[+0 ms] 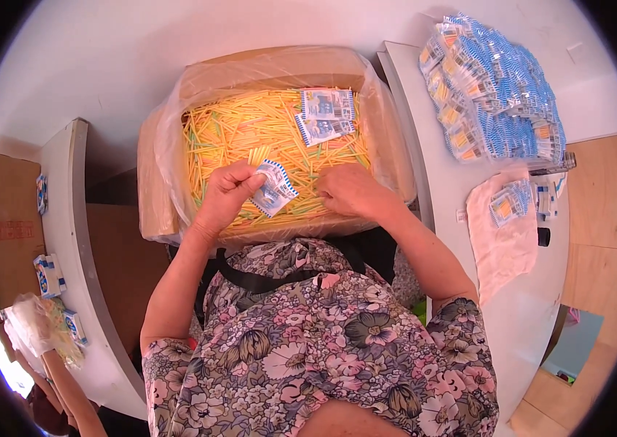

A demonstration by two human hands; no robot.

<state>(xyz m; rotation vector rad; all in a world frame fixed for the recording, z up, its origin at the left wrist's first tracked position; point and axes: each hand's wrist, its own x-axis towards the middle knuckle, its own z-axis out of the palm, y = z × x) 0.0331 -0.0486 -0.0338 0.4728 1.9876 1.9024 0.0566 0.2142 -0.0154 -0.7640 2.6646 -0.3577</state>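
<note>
A cardboard box (154, 182) lined with clear plastic sits in front of me, filled with thin yellow and green sticks (250, 131). My left hand (227, 191) pinches a small blue-and-white paper packet (273, 188) above the sticks. Over the sticks at the box's near right, my right hand (352, 191) rests knuckles up with its fingers curled into them; what it holds is hidden. Two more empty packets (326, 113) lie on the sticks at the far right of the box.
A white table on the right carries a heap of filled blue packets (494, 87), a white cloth (501, 233) with a few packets on it, and a small dark object. At the left a white shelf (68, 218) holds small boxes; another person's gloved hand (32, 324) is there.
</note>
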